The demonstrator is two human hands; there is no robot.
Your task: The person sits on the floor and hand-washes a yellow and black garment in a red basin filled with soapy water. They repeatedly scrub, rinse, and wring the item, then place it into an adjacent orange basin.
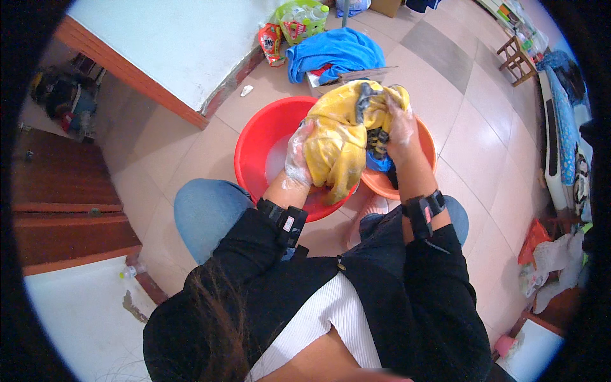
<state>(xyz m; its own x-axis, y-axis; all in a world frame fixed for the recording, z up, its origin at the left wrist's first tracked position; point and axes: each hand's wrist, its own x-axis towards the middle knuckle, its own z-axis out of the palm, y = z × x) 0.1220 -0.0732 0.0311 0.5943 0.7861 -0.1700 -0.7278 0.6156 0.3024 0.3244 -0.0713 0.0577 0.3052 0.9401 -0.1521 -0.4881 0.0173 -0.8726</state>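
Note:
A wet yellow garment with dark trim [334, 138] is bunched up between my hands, above the right side of a red plastic basin [253, 143]. My left hand [299, 155], covered in suds, grips the garment's left side. At the garment's right side, my right hand [402, 125] holds it, also with suds on the skin. Whitish water [277, 160] lies in the red basin. An orange basin [427, 143] stands beside it on the right, partly hidden by my right arm, with blue and dark cloth [379, 161] inside.
Beyond the basins, a blue cloth [339, 50] lies over a box. An orange-red OMO detergent bag [271, 44] and a green bag of plastic bottles [303, 21] are by the wall. A small wooden stool [518, 62] stands at the upper right. My knees flank the basins.

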